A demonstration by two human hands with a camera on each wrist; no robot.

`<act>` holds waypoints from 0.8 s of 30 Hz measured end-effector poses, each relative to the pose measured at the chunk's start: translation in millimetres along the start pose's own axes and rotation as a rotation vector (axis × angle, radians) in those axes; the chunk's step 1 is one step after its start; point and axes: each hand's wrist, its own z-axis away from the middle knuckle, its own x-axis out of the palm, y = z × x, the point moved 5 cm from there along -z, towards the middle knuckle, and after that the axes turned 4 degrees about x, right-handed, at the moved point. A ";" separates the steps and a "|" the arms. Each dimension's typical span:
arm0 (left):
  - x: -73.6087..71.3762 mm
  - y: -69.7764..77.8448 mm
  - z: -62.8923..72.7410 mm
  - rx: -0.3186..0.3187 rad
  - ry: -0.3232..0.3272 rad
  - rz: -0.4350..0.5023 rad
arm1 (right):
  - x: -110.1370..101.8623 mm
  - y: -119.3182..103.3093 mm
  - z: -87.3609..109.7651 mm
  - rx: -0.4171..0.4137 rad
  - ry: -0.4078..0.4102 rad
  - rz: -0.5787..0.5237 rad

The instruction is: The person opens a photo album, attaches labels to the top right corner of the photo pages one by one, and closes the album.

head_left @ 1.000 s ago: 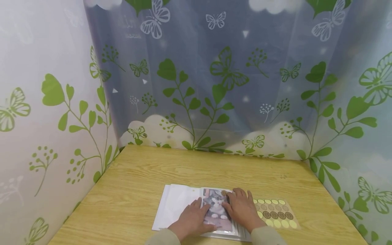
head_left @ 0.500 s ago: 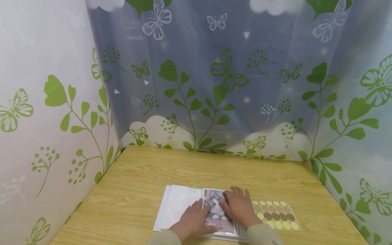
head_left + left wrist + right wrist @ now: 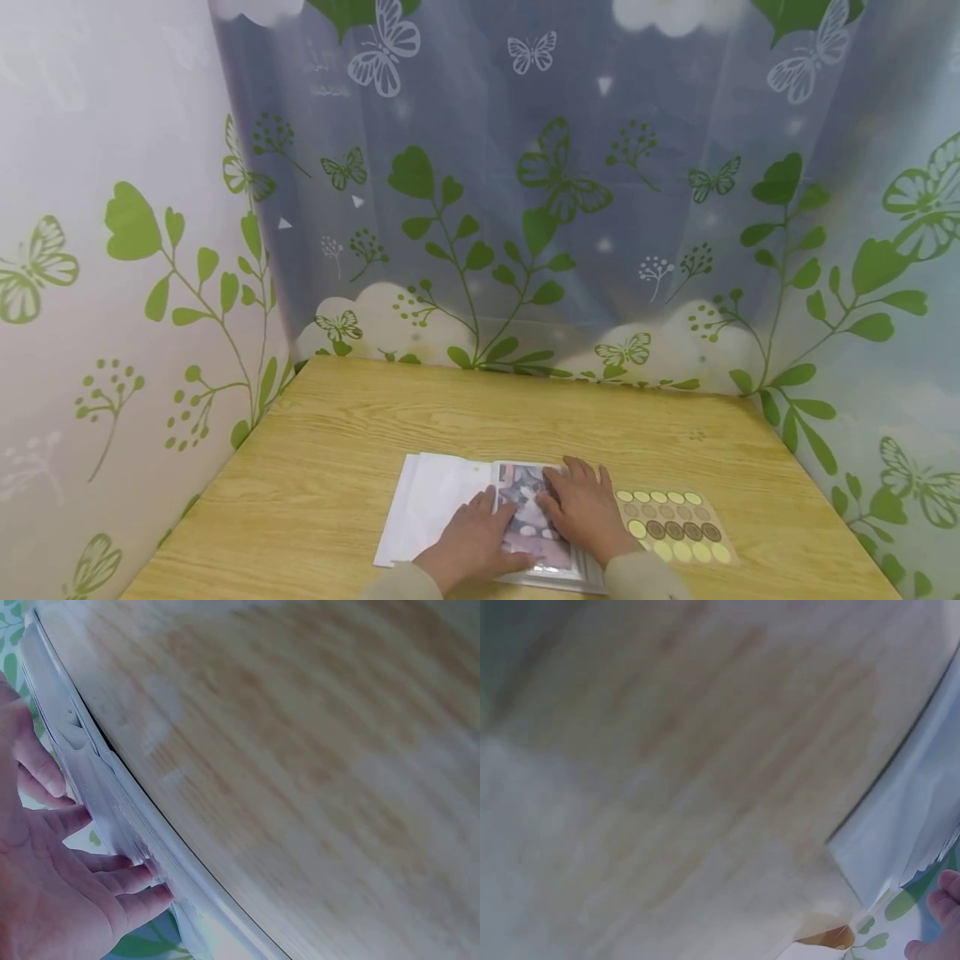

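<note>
An open photo album (image 3: pixel 437 498) with white pages lies at the table's near side. On its right page a cat photo (image 3: pixel 551 553) shows inside a clear sleeve. My left hand (image 3: pixel 467 540) rests across the inner fold with spread fingers, its thumb along the photo's lower edge. At the upper right of the photo my right hand (image 3: pixel 590 510) presses down, fingers extended, and covers that corner. The left wrist view shows the left hand's fingertips (image 3: pixel 154 898) on the layered pages. Only a few right fingers (image 3: pixel 945 900) appear in the right wrist view, beside the album's corner.
A sheet of round stickers (image 3: pixel 678 517), yellow and brown, lies right of the album, close to the right forearm. The wooden table (image 3: pixel 322 467) is bordered at the back and sides by curtains (image 3: pixel 465 250) printed with leaves and butterflies.
My right hand has shifted slightly left and up over the photo's corner, and its fingers now cover the round brown sticker seen there earlier. The left hand stays in place.
</note>
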 end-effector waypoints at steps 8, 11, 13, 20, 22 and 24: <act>2.5 -1.6 2.5 -0.002 -0.006 0.024 | -6.8 9.0 9.3 0.061 0.036 -0.076; 2.6 -3.6 2.3 0.001 0.003 0.022 | -8.9 12.3 14.5 0.074 0.046 -0.100; 2.8 -5.4 2.0 0.005 0.011 0.019 | -10.2 14.4 18.2 0.080 0.055 -0.120; 3.5 -10.1 2.4 0.027 0.027 0.029 | -16.8 17.2 29.5 0.082 0.077 -0.130; 3.3 -9.9 1.9 0.033 0.026 0.036 | -19.6 17.7 31.7 0.089 0.076 -0.134; 3.3 -9.9 1.0 0.034 0.021 0.045 | -22.8 18.0 33.7 0.095 0.075 -0.140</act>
